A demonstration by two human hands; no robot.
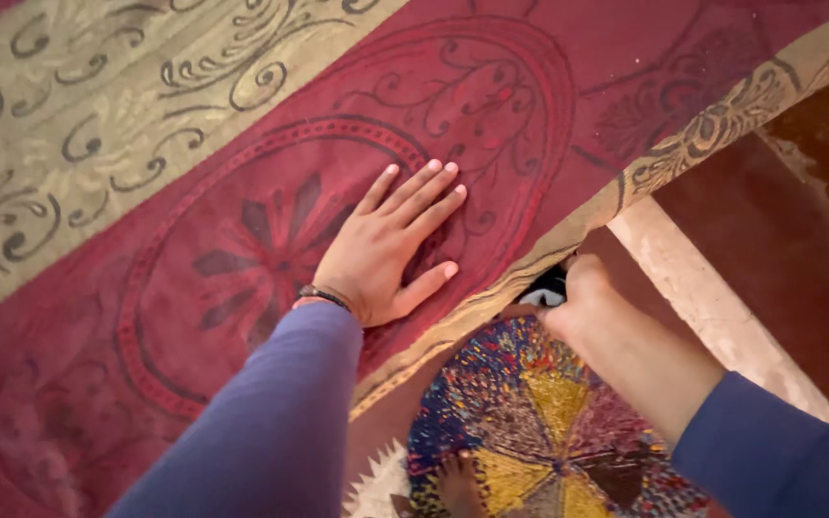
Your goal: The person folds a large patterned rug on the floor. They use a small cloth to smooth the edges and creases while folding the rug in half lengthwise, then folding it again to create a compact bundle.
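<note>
Your left hand (388,247) lies flat on the red patterned cloth (242,240), palm down, with the fingers stretched out and a little spread; it holds nothing, it only presses on the fabric. A dark band (323,295) sits on this wrist, just above the blue sleeve.

Your right hand (582,305) is at the gold border of the cloth (683,144), where the edge comes down. The fingers are curled in, and the tips go under the cloth edge, so you cannot see them. Between the hand and the border a small black and white thing (547,288) shows, but most of it is covered; I cannot tell what it is, or if the fingers really grip it or the cloth edge.

Below the hand lies a round multicoloured mat (539,412), partly under the cloth and cut off at the bottom of the view. Bare toes (453,480) stand on it, only partly seen. On the right, a pale stone strip (712,307) runs along the floor.
</note>
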